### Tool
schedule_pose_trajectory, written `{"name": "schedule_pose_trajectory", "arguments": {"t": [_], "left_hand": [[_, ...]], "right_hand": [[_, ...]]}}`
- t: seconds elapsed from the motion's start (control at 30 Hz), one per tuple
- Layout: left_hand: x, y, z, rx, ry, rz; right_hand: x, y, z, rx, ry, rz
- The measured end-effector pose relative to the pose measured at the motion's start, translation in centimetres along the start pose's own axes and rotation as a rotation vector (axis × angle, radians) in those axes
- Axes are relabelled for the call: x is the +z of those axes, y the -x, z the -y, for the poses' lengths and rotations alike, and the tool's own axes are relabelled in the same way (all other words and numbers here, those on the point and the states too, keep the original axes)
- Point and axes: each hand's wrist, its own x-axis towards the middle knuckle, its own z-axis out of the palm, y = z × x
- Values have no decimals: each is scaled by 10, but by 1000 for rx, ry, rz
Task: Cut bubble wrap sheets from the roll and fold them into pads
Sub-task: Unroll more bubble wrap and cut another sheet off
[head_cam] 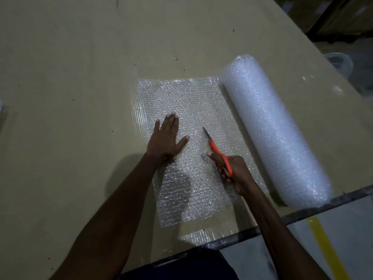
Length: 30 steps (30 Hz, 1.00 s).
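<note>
Head view | progress: cut looks partway up the sheet, folding not begun | left hand [166, 138] flat, fingers spread, pressing bubble wrap sheet [185, 110] at frame centre | right hand [235, 171] grips orange scissors [217, 150], blades nearly closed | roll [272, 126] thick, cloudy white, right of sheet | table [70, 67] tan

The left hand [167, 138] is laid flat, palm down, fingers straight and together, thumb spread wide. The right hand [232, 172] is curled closed around something orange, knuckles turned outward and one fingertip extended forward. Both bare forearms are stretched forward from the lower edge, angled toward each other.
</note>
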Motion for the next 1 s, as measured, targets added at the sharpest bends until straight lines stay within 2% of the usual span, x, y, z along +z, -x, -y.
{"name": "schedule_pose_trajectory", "arguments": {"t": [1.0], "left_hand": [[0, 1, -1, -26, 19, 9]], "right_hand": [[5, -28, 13, 7, 0, 36]]}}
